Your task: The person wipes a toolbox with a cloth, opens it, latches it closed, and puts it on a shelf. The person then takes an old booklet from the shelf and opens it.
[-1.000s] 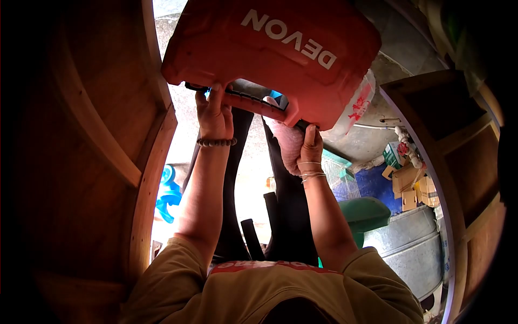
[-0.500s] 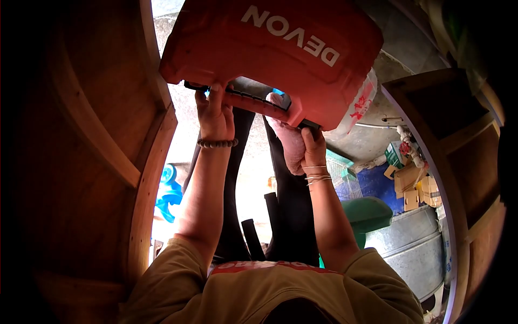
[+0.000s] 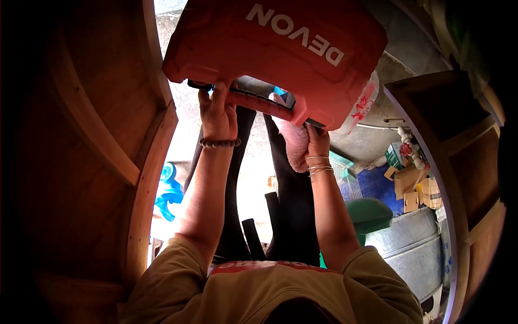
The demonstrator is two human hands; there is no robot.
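Note:
A red plastic tool case [image 3: 318,81] marked DEVON hangs tilted in front of me, its lettering upside down and its handle [image 3: 259,103] toward me. My left hand [image 3: 217,110] grips the case's near edge, fingers at the dark latch [image 3: 198,85] left of the handle. At the other latch [image 3: 315,123], the fingers of my right hand [image 3: 317,141] press against the case edge. That hand also holds a bunched pink cloth [image 3: 294,140], which reaches up behind the handle. Some fingers of both hands are hidden.
Wooden frames stand close on the left [image 3: 145,189] and right [image 3: 458,216]. Beyond are a blue plastic object [image 3: 168,191], a green plastic piece [image 3: 369,216], a metal tub [image 3: 407,240], cardboard boxes [image 3: 413,186] and a red-handled valve [image 3: 406,149].
The case and both hands have shifted slightly right. My right thumb, earlier raised beside the right latch, now sits tucked lower against it. The pink cloth stays in my right hand.

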